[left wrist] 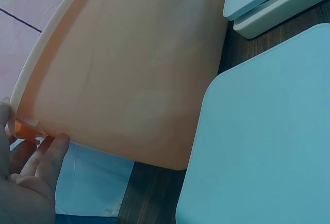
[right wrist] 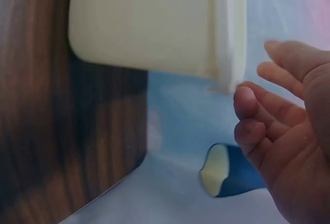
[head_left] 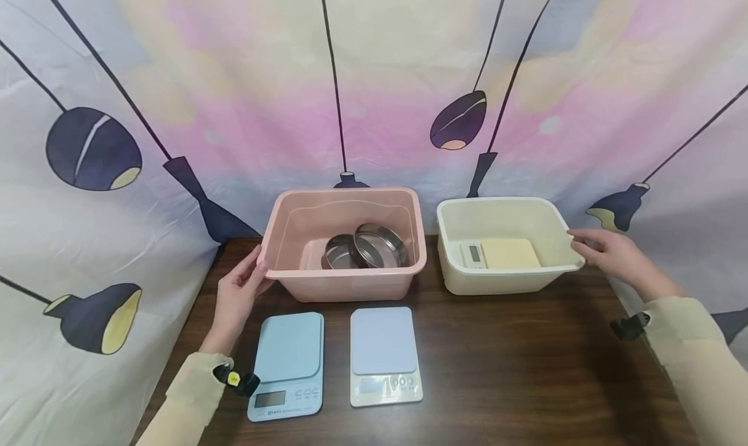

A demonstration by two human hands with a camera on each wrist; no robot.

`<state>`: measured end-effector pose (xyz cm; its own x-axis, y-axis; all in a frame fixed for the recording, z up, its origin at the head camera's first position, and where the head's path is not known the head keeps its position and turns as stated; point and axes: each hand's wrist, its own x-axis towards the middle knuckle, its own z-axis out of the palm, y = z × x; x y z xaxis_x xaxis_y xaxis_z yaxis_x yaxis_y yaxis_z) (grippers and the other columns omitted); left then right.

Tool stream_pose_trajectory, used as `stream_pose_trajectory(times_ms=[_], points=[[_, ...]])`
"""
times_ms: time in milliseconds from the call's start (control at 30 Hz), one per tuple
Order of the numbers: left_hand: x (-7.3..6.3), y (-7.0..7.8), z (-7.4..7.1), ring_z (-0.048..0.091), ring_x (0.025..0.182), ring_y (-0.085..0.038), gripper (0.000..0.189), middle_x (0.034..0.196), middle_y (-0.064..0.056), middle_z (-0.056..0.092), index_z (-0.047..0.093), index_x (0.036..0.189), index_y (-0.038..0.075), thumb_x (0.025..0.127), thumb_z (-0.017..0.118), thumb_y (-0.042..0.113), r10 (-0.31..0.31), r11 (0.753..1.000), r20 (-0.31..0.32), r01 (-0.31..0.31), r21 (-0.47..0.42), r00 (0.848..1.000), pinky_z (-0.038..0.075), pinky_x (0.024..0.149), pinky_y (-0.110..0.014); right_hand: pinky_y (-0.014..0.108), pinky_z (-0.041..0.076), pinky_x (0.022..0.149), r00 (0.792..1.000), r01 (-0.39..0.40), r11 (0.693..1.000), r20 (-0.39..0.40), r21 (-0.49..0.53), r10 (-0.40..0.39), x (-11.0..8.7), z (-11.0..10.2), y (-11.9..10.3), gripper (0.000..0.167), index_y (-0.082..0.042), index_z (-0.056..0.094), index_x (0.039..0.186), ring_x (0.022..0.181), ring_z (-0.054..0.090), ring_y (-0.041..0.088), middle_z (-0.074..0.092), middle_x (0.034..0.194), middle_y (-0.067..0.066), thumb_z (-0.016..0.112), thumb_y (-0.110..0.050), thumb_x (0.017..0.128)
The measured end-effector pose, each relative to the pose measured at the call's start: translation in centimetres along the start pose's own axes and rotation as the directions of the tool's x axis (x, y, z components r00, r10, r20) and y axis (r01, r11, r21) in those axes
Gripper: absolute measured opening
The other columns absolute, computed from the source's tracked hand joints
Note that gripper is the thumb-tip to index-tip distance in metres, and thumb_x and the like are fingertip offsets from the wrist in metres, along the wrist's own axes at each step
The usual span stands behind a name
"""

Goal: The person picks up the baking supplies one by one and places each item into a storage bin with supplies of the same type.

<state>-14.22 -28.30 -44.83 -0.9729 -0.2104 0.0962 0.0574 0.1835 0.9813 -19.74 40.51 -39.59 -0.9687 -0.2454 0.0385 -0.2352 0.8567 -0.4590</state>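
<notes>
In the head view, a pink plastic basin (head_left: 345, 286) stands at the back of the table with two round metal sieves (head_left: 380, 245) inside, one leaning on the other. My left hand (head_left: 236, 293) pinches its left rim, thumb on top and fingers beneath; the left wrist view shows these fingers (left wrist: 54, 159) under the edge. To the right stands a cream basin (head_left: 502, 282), holding a small white scale (head_left: 472, 256) and a pale yellow block-like object (head_left: 510, 254). Beside that basin's right rim is my right hand (head_left: 613, 254), its fingers loosely bent and fingertips at the corner.
A light blue kitchen scale (head_left: 289, 355) lies in front of the pink basin. Next to it is a white kitchen scale (head_left: 384, 342). The dark wooden table (head_left: 502, 368) meets a patterned cloth (head_left: 380, 76) hanging behind it and at the sides.
</notes>
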Motion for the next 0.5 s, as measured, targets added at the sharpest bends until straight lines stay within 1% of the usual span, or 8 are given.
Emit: stream_pose_trajectory(times_ms=[33, 100, 133, 233, 300, 367, 433, 500], points=[[0.0, 0.0, 0.0, 0.067, 0.103, 0.007, 0.056, 0.16, -0.022, 0.044, 0.047, 0.157, 0.009, 0.106, 0.063, 0.026, 0.0, 1.0, -0.008, 0.0, 0.001, 1.0, 0.058, 0.087, -0.018, 0.04, 0.055, 0.063, 1.0, -0.004, 1.0, 0.003, 0.003, 0.004, 0.0, 0.1, 0.3, 0.051, 0.01, 0.054, 0.143, 0.077, 0.064, 0.027, 0.068, 0.11, 0.029, 0.063, -0.025, 0.106], [-0.1, -0.1, 0.1, 0.067, 0.103, 0.007, 0.056, 0.159, -0.021, 0.045, 0.048, 0.156, 0.01, 0.106, 0.064, 0.027, -0.002, 1.0, -0.021, 0.002, -0.002, 1.0, 0.058, 0.087, -0.018, 0.032, 0.046, 0.057, 1.0, -0.013, 1.0, 0.012, 0.003, 0.013, -0.1, 0.3, 0.8, 0.057, 0.011, 0.05, 0.146, 0.064, 0.054, 0.016, 0.064, 0.096, 0.021, 0.064, -0.026, 0.105], [-0.1, -0.1, 0.1, 0.068, 0.103, 0.006, 0.056, 0.158, -0.021, 0.045, 0.048, 0.156, 0.01, 0.105, 0.064, 0.027, -0.002, 1.0, -0.028, 0.002, -0.006, 1.0, 0.058, 0.087, -0.018, 0.031, 0.044, 0.056, 1.0, -0.021, 1.0, 0.02, 0.008, 0.021, -0.1, 0.4, 1.0, 0.059, 0.011, 0.047, 0.148, 0.06, 0.05, 0.014, 0.061, 0.093, 0.018, 0.065, -0.026, 0.105], [-0.3, -0.1, 0.1, 0.068, 0.104, 0.004, 0.055, 0.158, -0.02, 0.046, 0.049, 0.156, 0.011, 0.106, 0.063, 0.027, -0.002, 1.0, -0.041, 0.002, -0.005, 0.999, 0.058, 0.087, -0.017, 0.03, 0.046, 0.06, 0.999, -0.033, 0.999, 0.038, 0.028, 0.032, -0.3, 0.9, 1.5, 0.065, 0.01, 0.041, 0.153, 0.063, 0.055, 0.01, 0.061, 0.102, 0.026, 0.064, -0.028, 0.105], [-0.5, 0.0, 0.2, 0.068, 0.105, 0.004, 0.055, 0.158, -0.021, 0.046, 0.048, 0.156, 0.011, 0.106, 0.063, 0.026, -0.006, 1.0, -0.048, 0.005, -0.011, 0.999, 0.058, 0.087, -0.017, 0.031, 0.05, 0.063, 0.997, -0.045, 0.998, 0.058, 0.051, 0.042, -0.5, 1.3, 1.8, 0.068, 0.009, 0.036, 0.156, 0.07, 0.064, 0.013, 0.06, 0.12, 0.036, 0.062, -0.029, 0.106], [-0.6, 0.2, 0.3, 0.068, 0.103, 0.006, 0.056, 0.157, -0.022, 0.047, 0.046, 0.158, 0.01, 0.106, 0.062, 0.027, -0.019, 1.0, -0.059, 0.019, -0.012, 0.998, 0.058, 0.087, -0.016, 0.032, 0.054, 0.065, 0.996, -0.05, 0.996, 0.077, 0.078, 0.044, -0.7, 1.8, 2.0, 0.068, 0.007, 0.03, 0.159, 0.079, 0.069, 0.019, 0.056, 0.134, 0.039, 0.058, -0.03, 0.108], [-0.8, 0.3, 0.5, 0.068, 0.098, 0.007, 0.059, 0.154, -0.025, 0.05, 0.044, 0.158, 0.007, 0.106, 0.062, 0.028, -0.038, 0.999, -0.078, 0.037, -0.013, 0.996, 0.059, 0.085, -0.016, 0.033, 0.052, 0.066, 0.995, -0.064, 0.994, 0.085, 0.091, 0.056, -0.9, 2.2, 2.2, 0.069, 0.006, 0.027, 0.16, 0.082, 0.068, 0.021, 0.062, 0.125, 0.037, 0.055, -0.031, 0.109], [-1.1, 0.5, 0.8, 0.07, 0.091, 0.007, 0.061, 0.148, -0.028, 0.055, 0.044, 0.157, 0.004, 0.106, 0.061, 0.033, -0.065, 0.998, -0.107, 0.064, -0.007, 0.992, 0.06, 0.083, -0.017, 0.034, 0.049, 0.067, 0.994, -0.076, 0.992, 0.081, 0.099, 0.068, -1.2, 2.6, 2.4, 0.069, 0.004, 0.024, 0.162, 0.081, 0.065, 0.019, 0.068, 0.108, 0.03, 0.053, -0.032, 0.11]])
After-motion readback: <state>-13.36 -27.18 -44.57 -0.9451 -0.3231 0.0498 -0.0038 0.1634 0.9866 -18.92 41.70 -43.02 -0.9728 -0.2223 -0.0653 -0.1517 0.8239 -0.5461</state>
